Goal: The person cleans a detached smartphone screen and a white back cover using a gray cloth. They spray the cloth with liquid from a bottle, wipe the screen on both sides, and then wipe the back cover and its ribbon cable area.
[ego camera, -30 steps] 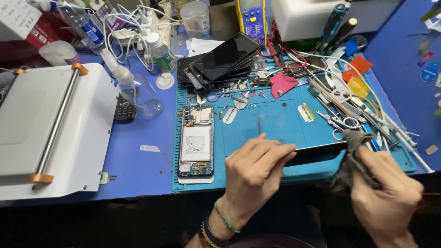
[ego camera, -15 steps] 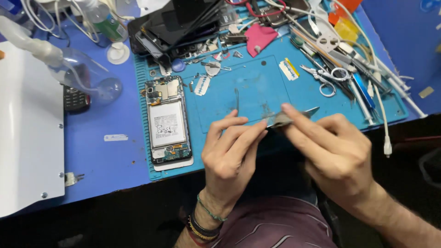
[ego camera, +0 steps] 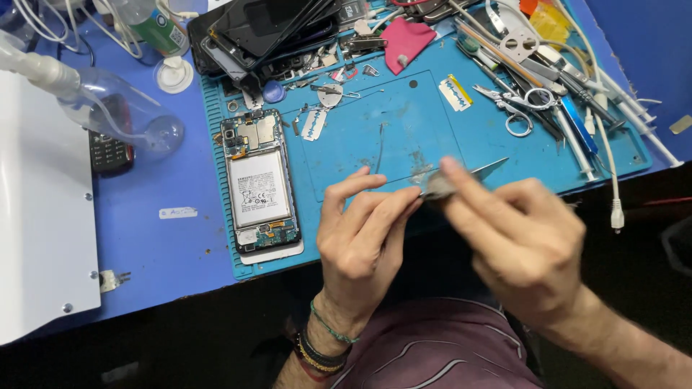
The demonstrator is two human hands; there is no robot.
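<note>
**A:** What surrounds the hands in the head view?

**B:** Left of centre, an opened smartphone [ego camera: 259, 189] lies on the teal work mat [ego camera: 375, 140], battery showing. Scissors [ego camera: 520, 109], tweezers and cables crowd the upper right; stacked phone screens [ego camera: 267, 29] sit top centre.

**A:** And the hands?

**B:** Low centre. The left hand [ego camera: 364, 234] and right hand [ego camera: 522, 241] both pinch a thin, dark glass panel [ego camera: 486, 170], blurred, over the mat's near edge.

**A:** Open room?

**B:** The mat's middle is bare; a white machine [ego camera: 43, 216] fills the left edge.
</note>
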